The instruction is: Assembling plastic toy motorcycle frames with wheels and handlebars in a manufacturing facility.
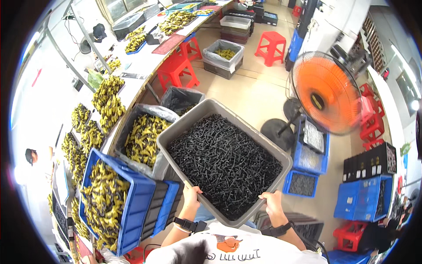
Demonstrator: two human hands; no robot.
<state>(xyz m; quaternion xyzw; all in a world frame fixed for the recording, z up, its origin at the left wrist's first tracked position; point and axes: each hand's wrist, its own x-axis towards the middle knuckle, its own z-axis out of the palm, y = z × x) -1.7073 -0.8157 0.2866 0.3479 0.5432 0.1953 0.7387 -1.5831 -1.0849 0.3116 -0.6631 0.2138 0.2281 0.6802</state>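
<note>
A large grey plastic tote [259, 133], tilted slightly askew in front of my body, is held by both my hands. It is filled with many small, thin black parts [224, 163] like short plastic pieces. My left hand [191, 197] is closed on the tote's near left edge, thumb over the rim. My right hand [273, 203] grips the near right part of the rim in the same way. The other fingers lie partly hidden under the tote. Dark bands circle both wrists.
Left of the tote stand a lined bin [163, 169] and a blue crate [145, 207], both with yellow-and-black pieces. A long table [136, 83] runs along the left. A spinning orange fan [327, 92], blue trays [323, 163] and red stools [271, 46] stand beyond.
</note>
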